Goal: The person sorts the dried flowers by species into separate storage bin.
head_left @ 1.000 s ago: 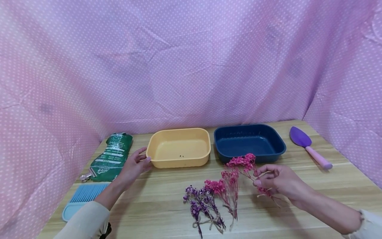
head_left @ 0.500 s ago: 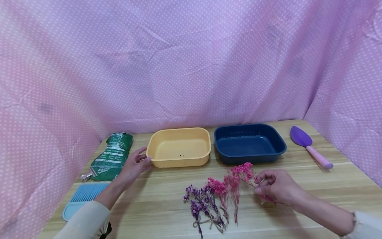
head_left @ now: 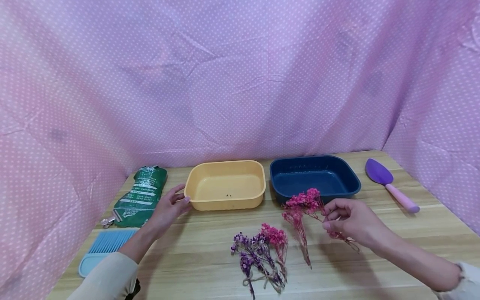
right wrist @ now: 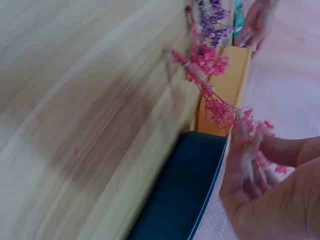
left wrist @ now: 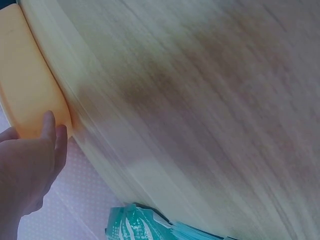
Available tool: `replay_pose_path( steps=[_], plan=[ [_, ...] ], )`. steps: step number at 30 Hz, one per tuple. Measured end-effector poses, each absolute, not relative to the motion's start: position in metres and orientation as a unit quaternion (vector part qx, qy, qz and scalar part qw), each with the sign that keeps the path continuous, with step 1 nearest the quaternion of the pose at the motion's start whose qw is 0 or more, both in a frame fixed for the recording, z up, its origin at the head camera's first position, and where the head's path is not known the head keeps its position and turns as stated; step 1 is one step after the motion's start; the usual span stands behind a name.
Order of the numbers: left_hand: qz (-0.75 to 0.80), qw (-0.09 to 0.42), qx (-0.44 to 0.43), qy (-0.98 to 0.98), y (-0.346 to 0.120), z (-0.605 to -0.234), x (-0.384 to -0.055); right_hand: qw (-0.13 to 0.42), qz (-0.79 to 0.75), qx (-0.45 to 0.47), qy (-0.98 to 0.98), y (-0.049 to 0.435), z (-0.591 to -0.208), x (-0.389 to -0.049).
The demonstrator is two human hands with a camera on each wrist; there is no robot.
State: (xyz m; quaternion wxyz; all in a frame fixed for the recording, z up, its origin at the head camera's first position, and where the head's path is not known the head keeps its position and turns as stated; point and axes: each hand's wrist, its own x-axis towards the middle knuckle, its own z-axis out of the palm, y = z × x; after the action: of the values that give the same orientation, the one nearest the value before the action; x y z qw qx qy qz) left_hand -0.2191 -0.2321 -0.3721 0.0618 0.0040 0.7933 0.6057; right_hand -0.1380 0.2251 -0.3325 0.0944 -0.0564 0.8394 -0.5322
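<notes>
In front of blue tray [head_left: 316, 181]: nearer right hand [head_left: 351, 221] pinches pink flowers [head_left: 309, 200], blooms slanted toward tray's left front corner; left hand [head_left: 168, 208] loosely touches yellow tray [head_left: 225, 186].

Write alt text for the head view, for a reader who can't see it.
A person's right hand holds pink flowers near a dark blue tray, while the left hand touches a yellow tray. Purple flowers lie on the wooden table, with a green bag at left and a purple scoop at right.
</notes>
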Motion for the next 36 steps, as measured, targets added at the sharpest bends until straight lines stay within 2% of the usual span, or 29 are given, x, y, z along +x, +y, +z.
replay_pose_path(
  steps=[5, 9, 18, 28, 32, 36],
  plan=[
    [0.609, 0.060, 0.005, 0.791, -0.232, -0.372, -0.219, 0.154, -0.585, -0.104, 0.789, 0.225, -0.339, -0.137],
    [0.612, 0.058, 0.006, 0.789, -0.232, -0.373, -0.220, 0.184, -0.545, -0.121, 0.809, 0.224, -0.354, -0.136],
    [0.606, 0.063, -0.002, 0.793, -0.232, -0.371, -0.220, 0.103, -0.414, -0.118, 0.897, 0.225, -0.363, -0.137],
    [0.606, 0.065, -0.010, 0.793, -0.231, -0.370, -0.220, 0.056, -0.499, -0.143, 0.853, 0.220, -0.346, -0.139],
    [0.607, 0.063, -0.008, 0.792, -0.231, -0.370, -0.220, 0.105, -0.558, -0.165, 0.807, 0.218, -0.343, -0.139],
    [0.606, 0.066, -0.004, 0.793, -0.231, -0.369, -0.220, 0.194, -0.612, -0.188, 0.743, 0.218, -0.343, -0.137]
  ],
)
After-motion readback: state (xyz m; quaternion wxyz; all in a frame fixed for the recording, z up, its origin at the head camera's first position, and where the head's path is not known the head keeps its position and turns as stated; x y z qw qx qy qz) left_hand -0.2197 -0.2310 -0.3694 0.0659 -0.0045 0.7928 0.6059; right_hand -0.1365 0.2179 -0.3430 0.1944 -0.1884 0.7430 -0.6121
